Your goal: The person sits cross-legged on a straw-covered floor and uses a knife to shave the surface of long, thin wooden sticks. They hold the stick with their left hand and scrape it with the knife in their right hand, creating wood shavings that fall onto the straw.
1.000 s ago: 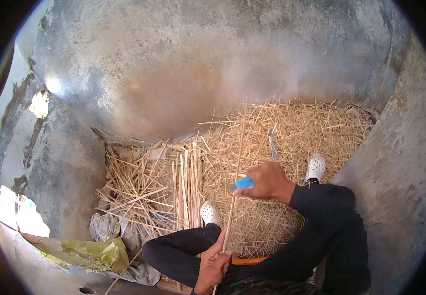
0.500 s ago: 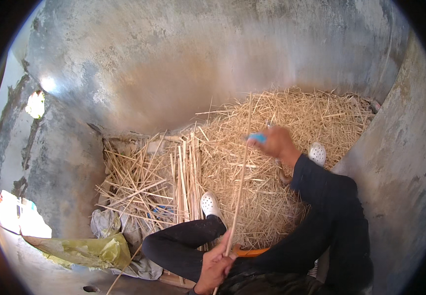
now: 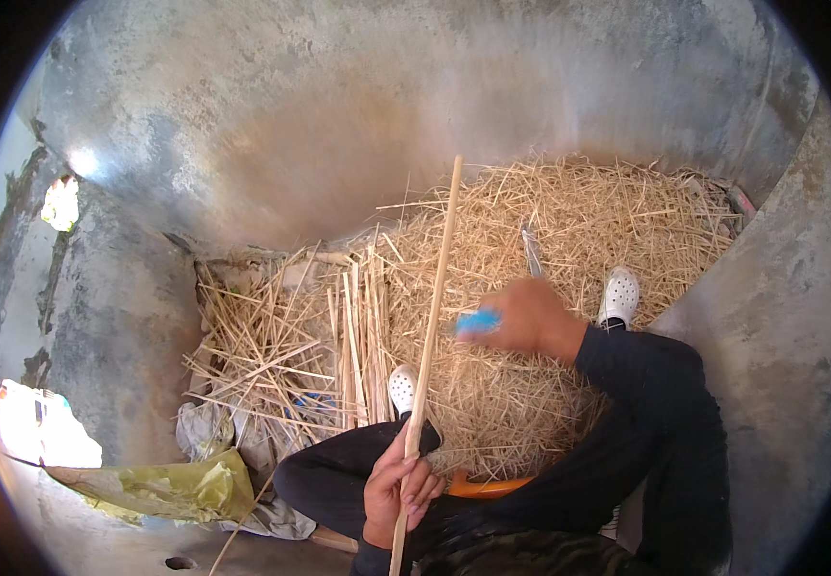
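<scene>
A long pale wooden strip (image 3: 443, 250), possibly bamboo, slants upward from the lower middle. My left hand (image 3: 402, 486) is closed round its lower part, over my bent left leg. To the right of the strip, my right hand (image 3: 533, 320) has its fingers closed on a small blue object (image 3: 478, 324). Motion smears that object, so its kind is unclear. It is close to the strip; whether they touch cannot be made out. Just beyond my right hand, a narrow metal blade (image 3: 531, 252) shows against the straw, its other end hidden.
Shavings and straw (image 3: 617, 221) cover the floor between my white clogs (image 3: 619, 296). Split strips (image 3: 358, 336) lie in a bundle and a loose heap at left, near a yellowish sheet (image 3: 175, 490). Concrete walls (image 3: 338, 125) enclose the space. Something orange (image 3: 490, 488) shows below me.
My right hand has come nearer to me along the strip with the blue object. My left hand has shifted slightly up and left, and the strip's top has swung left.
</scene>
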`<state>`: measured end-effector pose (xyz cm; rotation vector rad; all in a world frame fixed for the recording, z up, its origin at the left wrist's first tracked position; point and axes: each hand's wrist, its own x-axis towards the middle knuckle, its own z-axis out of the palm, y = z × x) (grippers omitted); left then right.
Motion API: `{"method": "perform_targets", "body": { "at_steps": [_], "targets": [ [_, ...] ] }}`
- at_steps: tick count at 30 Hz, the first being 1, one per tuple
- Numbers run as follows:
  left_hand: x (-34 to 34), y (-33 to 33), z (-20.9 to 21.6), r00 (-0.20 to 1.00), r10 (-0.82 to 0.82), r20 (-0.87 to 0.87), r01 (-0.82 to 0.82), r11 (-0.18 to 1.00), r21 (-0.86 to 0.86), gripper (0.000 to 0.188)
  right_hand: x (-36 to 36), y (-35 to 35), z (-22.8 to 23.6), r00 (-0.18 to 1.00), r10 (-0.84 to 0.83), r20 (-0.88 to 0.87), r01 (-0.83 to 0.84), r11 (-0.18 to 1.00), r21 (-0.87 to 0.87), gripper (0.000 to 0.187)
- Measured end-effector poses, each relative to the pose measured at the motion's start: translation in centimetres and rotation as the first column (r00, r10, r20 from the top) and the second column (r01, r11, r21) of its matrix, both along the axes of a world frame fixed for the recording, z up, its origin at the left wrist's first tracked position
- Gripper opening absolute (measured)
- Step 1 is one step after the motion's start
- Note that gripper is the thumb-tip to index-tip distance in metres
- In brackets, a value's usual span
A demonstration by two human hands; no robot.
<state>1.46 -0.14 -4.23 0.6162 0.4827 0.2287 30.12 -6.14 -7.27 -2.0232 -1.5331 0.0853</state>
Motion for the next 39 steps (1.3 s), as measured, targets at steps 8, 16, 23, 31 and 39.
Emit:
{"method": "perform_targets", "body": {
  "at_steps": [8,16,23,31,39],
  "targets": [
    [0.4,-2.2,1.5,0.998,-0.056,-0.024,0.057,0.996,0.066,0.060,4.3,0.1,-0.5,0.975,-0.210,0.068,0.211,0.978,0.000,0.082],
    [-0.1,-2.6,3.4,0.980,-0.045,-0.196,0.110,0.935,0.338,0.066,2.5,1.0,0.1,0.988,-0.139,0.060,0.133,0.986,0.100,0.078],
    [-0.4,-2.7,2.8,0.988,-0.034,-0.150,0.085,0.934,0.348,0.065,-2.8,-0.3,0.0,0.990,0.080,0.114,-0.098,0.982,0.162,0.075],
    [-1.0,-4.3,2.7,0.962,0.078,-0.261,0.064,0.867,0.495,0.060,5.0,0.5,-1.9,0.969,-0.245,0.016,0.245,0.969,-0.038,0.062],
    [-1.1,-4.4,3.9,0.923,0.113,-0.368,0.224,0.619,0.753,0.054,1.8,0.4,0.4,0.990,-0.085,0.113,0.071,0.990,0.122,0.066]
  ]
}}
